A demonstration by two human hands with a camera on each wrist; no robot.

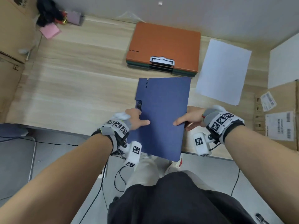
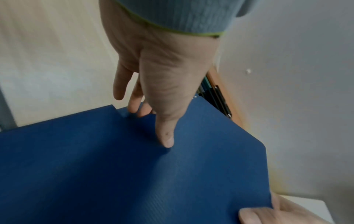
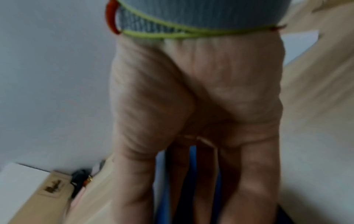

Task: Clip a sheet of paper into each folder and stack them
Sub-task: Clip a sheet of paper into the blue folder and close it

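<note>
A closed blue folder hangs over the desk's near edge, held between both hands. My left hand grips its left edge, thumb flat on the cover and fingers under the edge by the black clip. My right hand grips the right edge, thumb on top and fingers below the blue folder. Farther back lies a stack of folders, with an orange folder on top and its metal clip facing me. A white sheet of paper lies to the right of the stack.
Cardboard boxes stand at the right, another cardboard box at the left. A pink notepad and dark clutter sit at the back left corner. Cables trail on the floor below the wooden desk.
</note>
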